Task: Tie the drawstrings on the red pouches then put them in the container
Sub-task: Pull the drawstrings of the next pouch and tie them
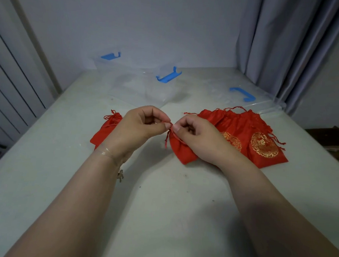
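Hands at table centre, mid-tie. Left hand and right hand each pinch the drawstring at the neck of one red pouch, which lies on the table under the right hand. Step in hand: the knot. Next move likely calls for pulling the ends apart to cinch. Beyond: one cinched pouch left, open pouches right; farther back, the clear container, no pouch seen inside.
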A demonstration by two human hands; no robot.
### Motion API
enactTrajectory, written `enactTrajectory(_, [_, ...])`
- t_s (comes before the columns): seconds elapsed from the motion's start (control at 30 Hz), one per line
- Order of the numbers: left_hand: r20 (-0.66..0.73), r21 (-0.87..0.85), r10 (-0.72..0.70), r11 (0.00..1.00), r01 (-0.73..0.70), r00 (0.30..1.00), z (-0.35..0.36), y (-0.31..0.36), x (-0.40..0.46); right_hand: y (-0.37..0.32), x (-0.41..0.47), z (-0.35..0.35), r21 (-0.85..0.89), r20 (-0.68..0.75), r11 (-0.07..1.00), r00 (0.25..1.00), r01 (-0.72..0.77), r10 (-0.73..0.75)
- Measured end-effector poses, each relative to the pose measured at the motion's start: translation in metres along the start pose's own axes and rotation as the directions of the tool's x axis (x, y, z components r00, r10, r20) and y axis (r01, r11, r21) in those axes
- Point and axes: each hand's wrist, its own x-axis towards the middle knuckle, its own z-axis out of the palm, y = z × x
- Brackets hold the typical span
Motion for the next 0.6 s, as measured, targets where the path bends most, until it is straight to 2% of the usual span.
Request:
enactTrajectory(0.13, [-0.057,0.285,0.138,0.952,-0.116,0.989,0.002,-0.009,0.003,-0.001,-0.001,0.001,-0.055,-0.076,0.996,0.994,0.072,-0.076])
enactTrajectory(0.27, [-0.053,0.446,0.168,0.886,-0.127,0.984,0.006,-0.012,0.003,-0.002,-0.002,0.002,-0.092,-0.090,0.990,0.989,0.107,-0.116])
enactTrajectory(0.37, [-0.076,0.535,0.254,0.826,-0.175,0.964,0.008,-0.013,0.001,-0.001,-0.001,0.004,-0.087,-0.128,0.994,0.989,0.066,-0.077])
enactTrajectory(0.47, [-0.035,0.592,0.372,0.755,-0.281,0.928,0.011,-0.012,0.000,-0.001,0.001,0.001,0.070,-0.155,0.997,0.987,-0.037,0.048])
enactTrajectory(0.6, [0.023,0.664,0.487,0.645,-0.377,0.873,0.012,-0.014,0.002,0.000,0.000,0.000,0.416,0.006,0.894,0.983,-0.169,0.183])
